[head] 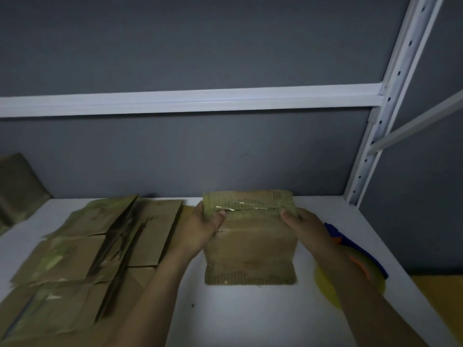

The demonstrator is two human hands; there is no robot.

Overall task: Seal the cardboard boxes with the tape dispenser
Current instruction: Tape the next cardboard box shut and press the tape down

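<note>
A small brown cardboard box (250, 244) stands on the white shelf (250, 311), its top flaps crossed by shiny clear tape. My left hand (200, 229) grips the box's upper left corner, thumb on the taped seam. At the upper right corner my right hand (305, 226) holds the box the same way. The tape dispenser (355, 269), blue and orange with a yellowish roll, lies on the shelf to the right, partly hidden behind my right forearm.
Several flattened cardboard boxes (82, 256) lie spread over the left of the shelf. Another cardboard piece (17, 186) leans at the far left. A grey wall and a white shelf rail (190, 101) are behind; a white perforated upright (385, 106) stands at right.
</note>
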